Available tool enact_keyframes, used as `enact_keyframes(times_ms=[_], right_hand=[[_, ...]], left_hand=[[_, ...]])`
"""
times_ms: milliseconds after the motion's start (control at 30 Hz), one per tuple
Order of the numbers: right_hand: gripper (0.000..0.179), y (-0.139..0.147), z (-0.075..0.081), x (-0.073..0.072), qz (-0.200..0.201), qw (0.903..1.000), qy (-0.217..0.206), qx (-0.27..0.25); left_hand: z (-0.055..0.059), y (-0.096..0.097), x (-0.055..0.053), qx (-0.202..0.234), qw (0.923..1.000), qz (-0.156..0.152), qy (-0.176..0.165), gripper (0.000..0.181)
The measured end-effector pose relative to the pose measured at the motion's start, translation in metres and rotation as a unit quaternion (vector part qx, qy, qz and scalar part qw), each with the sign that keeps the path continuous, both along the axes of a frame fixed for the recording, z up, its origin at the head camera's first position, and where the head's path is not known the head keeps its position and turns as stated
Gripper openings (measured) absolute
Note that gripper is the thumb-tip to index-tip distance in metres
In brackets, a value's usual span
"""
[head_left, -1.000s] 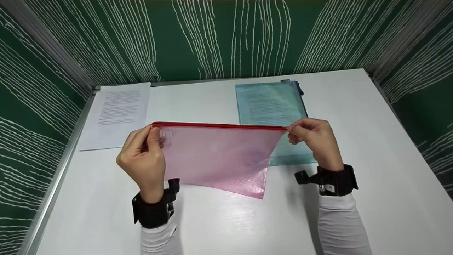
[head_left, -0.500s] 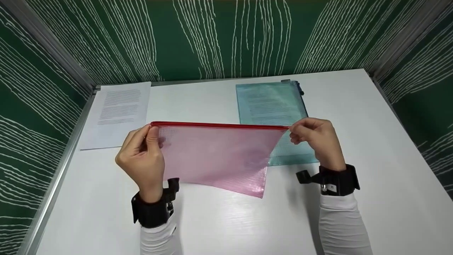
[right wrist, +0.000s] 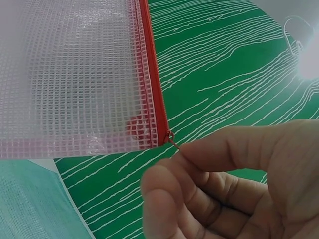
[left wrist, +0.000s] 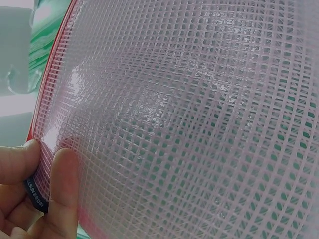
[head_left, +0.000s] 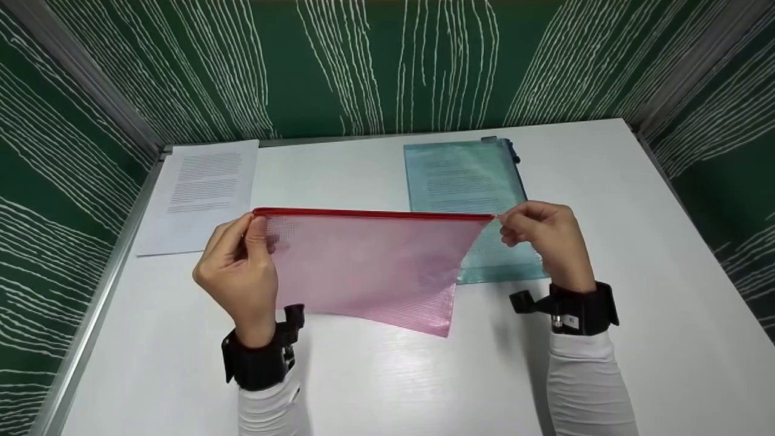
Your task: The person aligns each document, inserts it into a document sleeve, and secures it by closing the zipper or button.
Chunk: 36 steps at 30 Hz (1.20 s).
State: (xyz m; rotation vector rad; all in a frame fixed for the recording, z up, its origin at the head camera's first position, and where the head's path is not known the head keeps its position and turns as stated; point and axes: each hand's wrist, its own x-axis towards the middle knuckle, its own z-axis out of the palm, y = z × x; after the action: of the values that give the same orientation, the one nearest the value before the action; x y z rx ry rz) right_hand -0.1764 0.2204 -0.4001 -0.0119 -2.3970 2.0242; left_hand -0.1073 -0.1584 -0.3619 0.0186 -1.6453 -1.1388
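Observation:
A pink translucent mesh zipper pouch (head_left: 369, 266) hangs between both hands above the table, its red zipper (head_left: 375, 214) stretched level along the top. My left hand (head_left: 239, 266) pinches the upper left corner between thumb and fingers. In the left wrist view a small dark tag with white lettering (left wrist: 37, 195) shows at those fingers. At the other end, my right hand (head_left: 545, 242) pinches the small zipper pull (head_left: 497, 217) with thumb and forefinger. The right wrist view has the slider (right wrist: 168, 137) at the very end of the zipper. The pouch's lower right corner droops free.
A teal zipper pouch (head_left: 463, 163) with a printed sheet inside lies at the back right, partly covered by the pink pouch. Printed papers (head_left: 200, 194) lie at the back left of the white table (head_left: 387, 387). Green walls with white lines (head_left: 333, 66) enclose the table.
Both hands have drifted slightly apart, the left one to the left and the right one to the right. The pink pouch has shifted a little left, and both grips stay.

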Motion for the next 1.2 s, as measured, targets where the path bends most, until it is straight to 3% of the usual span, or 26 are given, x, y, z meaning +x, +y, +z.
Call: enact_keyframes(times_ms=[267, 567, 700, 833, 1033, 1200], right_hand=[[0.013, 0.003, -0.002, -0.002, 0.002, 0.9998, -0.010, 0.015], [0.016, 0.008, 0.000, -0.002, 0.039, 0.9892, -0.033, 0.137], [0.016, 0.003, 0.002, 0.003, 0.022, 0.9768, 0.014, 0.213], [0.014, -0.012, 0.003, 0.008, 0.014, 0.9611, 0.092, 0.260], [0.030, -0.034, -0.006, 0.005, 0.125, 0.9464, 0.186, 0.233], [0.038, -0.048, -0.012, 0.003, 0.196, 0.9317, 0.217, 0.215]], left_hand=[[-0.001, 0.002, -0.001, -0.008, 0.9998, -0.013, -0.009, 0.007], [0.001, 0.005, 0.000, 0.001, 0.9976, -0.061, -0.034, 0.006], [0.001, 0.007, -0.001, -0.001, 0.9964, -0.076, -0.037, 0.006], [0.001, 0.009, -0.002, -0.009, 0.9951, -0.090, -0.038, 0.006], [0.000, 0.014, -0.002, -0.017, 0.9935, -0.107, -0.035, 0.006], [-0.001, 0.019, -0.004, -0.023, 0.9912, -0.127, -0.031, 0.007]])
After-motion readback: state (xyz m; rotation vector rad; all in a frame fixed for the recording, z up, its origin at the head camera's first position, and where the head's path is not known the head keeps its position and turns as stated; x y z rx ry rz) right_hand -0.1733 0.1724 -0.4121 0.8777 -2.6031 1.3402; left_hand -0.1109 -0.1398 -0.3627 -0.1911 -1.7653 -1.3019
